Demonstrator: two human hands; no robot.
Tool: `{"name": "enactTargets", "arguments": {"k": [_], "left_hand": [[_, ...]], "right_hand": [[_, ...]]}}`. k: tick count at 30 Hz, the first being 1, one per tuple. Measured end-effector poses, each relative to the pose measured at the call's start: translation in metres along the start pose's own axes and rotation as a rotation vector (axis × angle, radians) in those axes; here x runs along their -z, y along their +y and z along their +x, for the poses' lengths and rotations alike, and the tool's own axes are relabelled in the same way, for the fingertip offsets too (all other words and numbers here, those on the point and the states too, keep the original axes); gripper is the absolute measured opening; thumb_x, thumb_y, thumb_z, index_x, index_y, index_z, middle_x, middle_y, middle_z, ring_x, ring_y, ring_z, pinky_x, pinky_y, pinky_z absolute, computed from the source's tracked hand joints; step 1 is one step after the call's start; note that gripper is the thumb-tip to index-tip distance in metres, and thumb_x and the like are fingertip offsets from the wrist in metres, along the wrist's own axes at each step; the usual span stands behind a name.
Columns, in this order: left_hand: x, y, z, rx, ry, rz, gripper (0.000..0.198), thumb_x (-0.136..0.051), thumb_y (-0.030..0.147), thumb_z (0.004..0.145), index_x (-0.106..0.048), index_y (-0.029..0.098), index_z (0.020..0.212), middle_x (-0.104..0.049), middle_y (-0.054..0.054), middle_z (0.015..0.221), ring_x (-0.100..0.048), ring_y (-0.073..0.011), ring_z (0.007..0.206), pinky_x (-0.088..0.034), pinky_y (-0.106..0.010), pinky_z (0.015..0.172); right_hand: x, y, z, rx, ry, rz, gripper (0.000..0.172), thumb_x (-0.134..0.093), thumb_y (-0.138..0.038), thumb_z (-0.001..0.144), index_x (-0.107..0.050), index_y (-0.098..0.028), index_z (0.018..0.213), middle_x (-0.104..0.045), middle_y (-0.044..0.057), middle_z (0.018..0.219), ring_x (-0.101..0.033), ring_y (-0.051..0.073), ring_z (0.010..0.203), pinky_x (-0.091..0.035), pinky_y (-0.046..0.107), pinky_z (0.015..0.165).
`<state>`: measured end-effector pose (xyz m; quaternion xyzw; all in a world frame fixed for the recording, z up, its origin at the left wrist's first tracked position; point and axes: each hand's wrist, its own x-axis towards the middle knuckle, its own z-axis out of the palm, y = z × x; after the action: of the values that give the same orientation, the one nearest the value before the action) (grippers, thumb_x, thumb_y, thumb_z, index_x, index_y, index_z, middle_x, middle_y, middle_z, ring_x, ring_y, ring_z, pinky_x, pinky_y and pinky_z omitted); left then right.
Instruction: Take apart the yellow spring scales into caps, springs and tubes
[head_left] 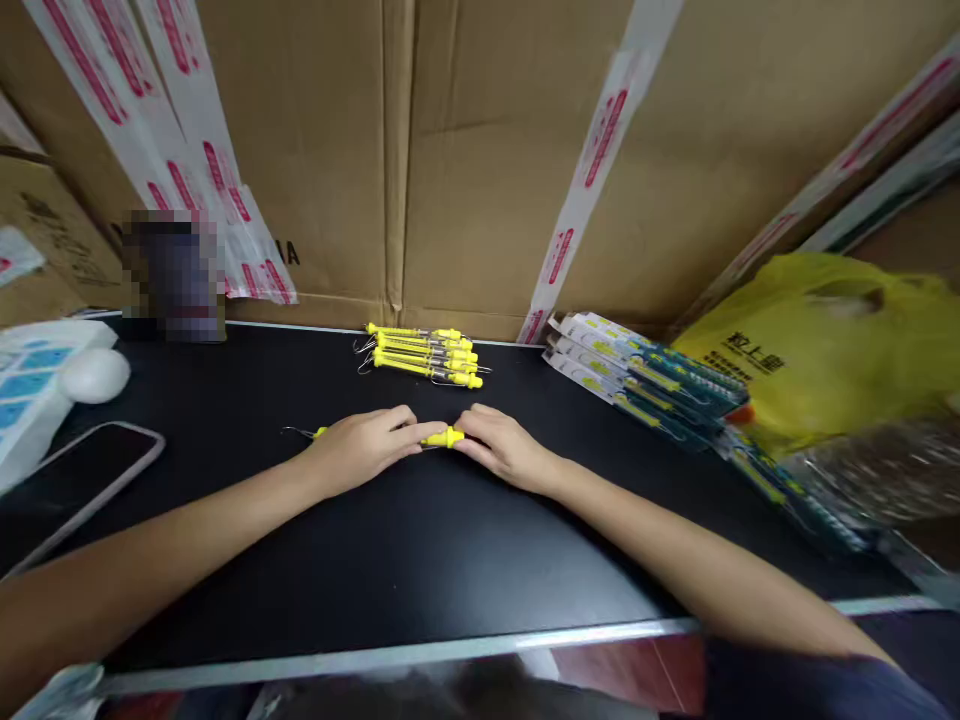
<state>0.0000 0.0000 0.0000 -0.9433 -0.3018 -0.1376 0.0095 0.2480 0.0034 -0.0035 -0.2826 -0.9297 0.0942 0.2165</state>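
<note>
A slim yellow tool (442, 438) with a thin wire hook at its left end lies level, low over the black table. My left hand (358, 452) is closed round its middle and hides most of the shaft. At the yellow right tip, the thumb and fingers of my right hand (508, 448) pinch together. Just beyond my hands lies a pile of several similar yellow hooked tools (424, 357), with metal sections and thin wires along them.
Slim printed boxes (637, 375) are stacked at the right, beside a yellow plastic bag (832, 345). A phone (75, 490) and a white rounded object (94, 375) are at the left. Large taped cartons (487, 200) wall off the back of the black table (450, 570).
</note>
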Motion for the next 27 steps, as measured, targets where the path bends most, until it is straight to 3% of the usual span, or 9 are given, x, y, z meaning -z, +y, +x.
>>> {"name": "enactTargets", "arguments": {"k": [18, 27], "left_hand": [[-0.0007, -0.0021, 0.0003, -0.065, 0.038, 0.048, 0.037, -0.037, 0.029, 0.096, -0.041, 0.031, 0.133, -0.058, 0.001, 0.099, -0.059, -0.0095, 0.082, -0.045, -0.019, 0.066], [-0.0005, 0.0001, 0.0004, -0.069, 0.108, 0.133, 0.037, -0.037, 0.028, 0.096, -0.042, 0.032, 0.132, -0.059, 0.001, 0.098, -0.059, -0.0097, 0.080, -0.045, -0.019, 0.064]], "right_hand": [[-0.0019, 0.0023, -0.0007, 0.077, 0.001, -0.080, 0.026, -0.036, -0.035, 0.096, -0.048, -0.018, 0.081, -0.052, 0.004, 0.073, -0.040, 0.016, 0.069, -0.035, 0.027, 0.065], [-0.0019, 0.0017, -0.0006, 0.004, -0.026, -0.043, 0.025, -0.031, -0.036, 0.097, -0.045, -0.019, 0.085, -0.051, 0.004, 0.075, -0.043, 0.016, 0.070, -0.038, 0.029, 0.068]]}}
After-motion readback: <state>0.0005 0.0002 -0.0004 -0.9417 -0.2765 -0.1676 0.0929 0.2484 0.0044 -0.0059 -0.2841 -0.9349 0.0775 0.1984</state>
